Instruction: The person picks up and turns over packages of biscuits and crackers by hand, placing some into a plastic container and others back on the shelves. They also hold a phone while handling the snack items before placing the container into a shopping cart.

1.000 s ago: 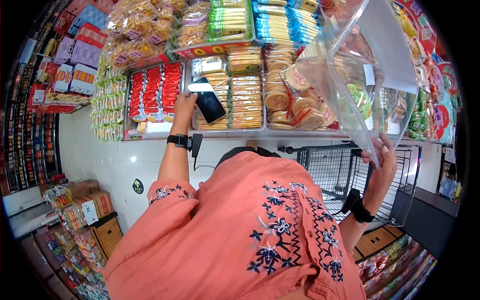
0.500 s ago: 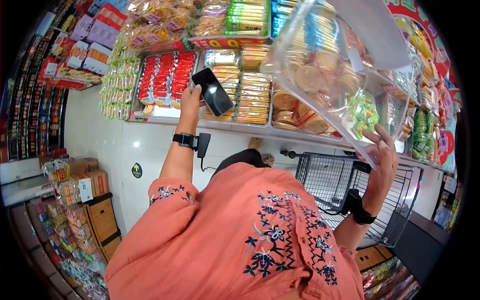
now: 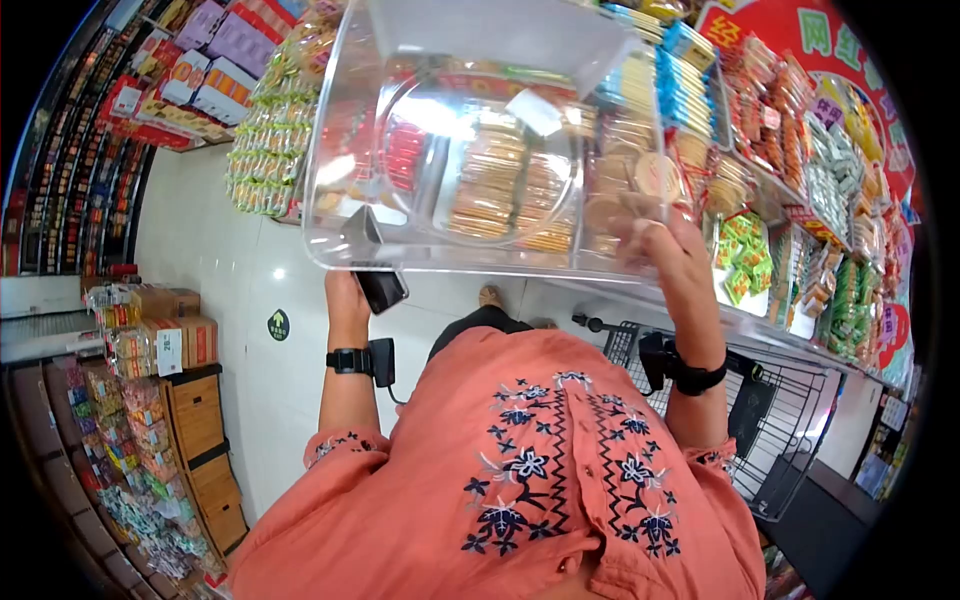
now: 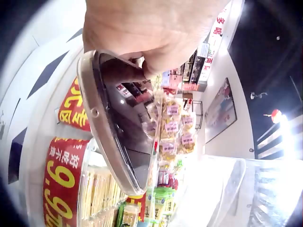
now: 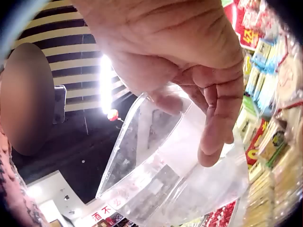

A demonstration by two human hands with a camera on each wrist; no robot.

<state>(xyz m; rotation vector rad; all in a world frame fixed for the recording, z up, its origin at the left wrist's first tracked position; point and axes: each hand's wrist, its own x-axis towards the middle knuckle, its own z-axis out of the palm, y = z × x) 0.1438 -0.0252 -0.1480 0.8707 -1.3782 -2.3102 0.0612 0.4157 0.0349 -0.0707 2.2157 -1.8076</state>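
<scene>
A large clear plastic bin (image 3: pixel 480 266) with a white label (image 3: pixel 535 112) hangs in front of the body, and the snacks behind show through it. My right hand (image 3: pixel 672 255) grips its right edge, thumb on one side and fingers on the other, as the plastic bin wall (image 5: pixel 151 175) in the right wrist view shows. My left hand (image 3: pixel 345 300) holds a black-screened smartphone (image 3: pixel 384 292) just below the bin's lower left corner. In the left wrist view the smartphone (image 4: pixel 123 118) slants down from the left hand (image 4: pixel 151 28), its pale edge toward the camera.
Wrapped snacks (image 3: pixel 845 300) fill trays along the counter at the right. Below the counter stands a black wire shopping cart (image 3: pixel 790 420). Cartons (image 3: pixel 180 345) and wooden drawers (image 3: pixel 200 415) stand at the left, beside a pale tiled floor (image 3: pixel 265 380).
My right hand has swung the clear bin leftward, so it spans the front of the body. The left hand has drawn the phone down and back from the snack trays.
</scene>
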